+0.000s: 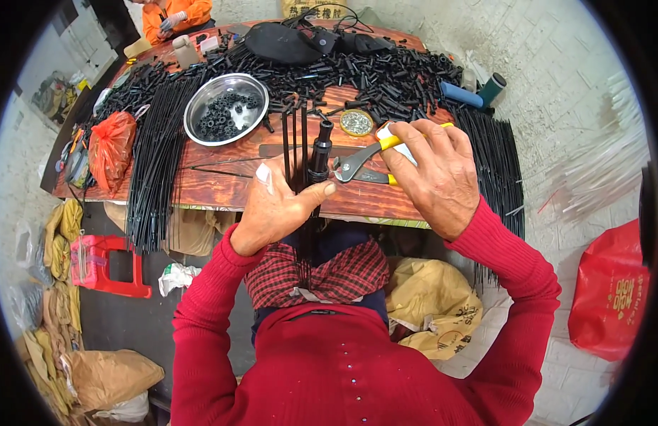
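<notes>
At centre frame we gripped a bundle of thin black rods (pixel 295 145) and a black plastic fitting (pixel 319 150) in our left hand (pixel 275 209), our right hand (pixel 434 170) clenched on yellow-handled pliers (pixel 364 160), while heaps of black tubes (pixel 385 74) and long rods (pixel 155 156) lay unworked on the wooden table (pixel 222 181).

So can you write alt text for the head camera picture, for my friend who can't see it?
A person in a red sweater grips a black tube assembly with thin rods in the left hand while the right hand holds yellow-handled pliers beside it. The wooden table holds black tubes and a metal bowl.
</notes>
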The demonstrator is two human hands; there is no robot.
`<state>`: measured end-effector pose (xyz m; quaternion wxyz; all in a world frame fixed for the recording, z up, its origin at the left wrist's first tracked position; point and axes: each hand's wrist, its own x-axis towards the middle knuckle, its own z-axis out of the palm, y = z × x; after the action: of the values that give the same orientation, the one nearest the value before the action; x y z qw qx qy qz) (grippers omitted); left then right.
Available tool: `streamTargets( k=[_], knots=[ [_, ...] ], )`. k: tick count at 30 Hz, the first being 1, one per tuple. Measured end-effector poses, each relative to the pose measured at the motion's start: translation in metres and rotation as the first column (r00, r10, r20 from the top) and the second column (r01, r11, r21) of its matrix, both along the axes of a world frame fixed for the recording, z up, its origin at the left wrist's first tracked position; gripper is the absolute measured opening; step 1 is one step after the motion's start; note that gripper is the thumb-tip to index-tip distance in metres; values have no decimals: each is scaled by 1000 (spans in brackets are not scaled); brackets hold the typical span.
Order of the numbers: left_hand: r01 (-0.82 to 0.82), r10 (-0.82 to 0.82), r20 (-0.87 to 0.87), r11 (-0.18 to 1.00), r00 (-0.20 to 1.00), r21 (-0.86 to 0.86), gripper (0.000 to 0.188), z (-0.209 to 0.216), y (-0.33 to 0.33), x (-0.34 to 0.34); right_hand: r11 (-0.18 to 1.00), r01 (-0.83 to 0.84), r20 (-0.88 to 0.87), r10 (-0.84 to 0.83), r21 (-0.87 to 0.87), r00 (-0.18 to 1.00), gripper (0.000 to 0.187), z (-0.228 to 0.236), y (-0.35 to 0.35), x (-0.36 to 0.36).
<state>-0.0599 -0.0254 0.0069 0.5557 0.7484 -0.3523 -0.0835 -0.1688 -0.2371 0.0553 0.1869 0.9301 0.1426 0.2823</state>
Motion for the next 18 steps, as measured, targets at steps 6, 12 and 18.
streamTargets(
  k=[6, 12, 18],
  knots=[
    [12, -12, -8, 1000, 1000, -4, 26, 5, -1, -2, 999, -39, 24, 39, -16, 999, 20, 1, -3, 2],
    [0, 0, 104, 1000, 995, -1, 24, 3, 0, 0, 994, -90, 12, 91, -57, 996, 12, 9, -4, 5],
    [36, -36, 57, 999, 998, 11, 26, 4, 5, -2, 994, -112, -38, 112, 18, 993, 13, 6, -9, 12]
  ],
)
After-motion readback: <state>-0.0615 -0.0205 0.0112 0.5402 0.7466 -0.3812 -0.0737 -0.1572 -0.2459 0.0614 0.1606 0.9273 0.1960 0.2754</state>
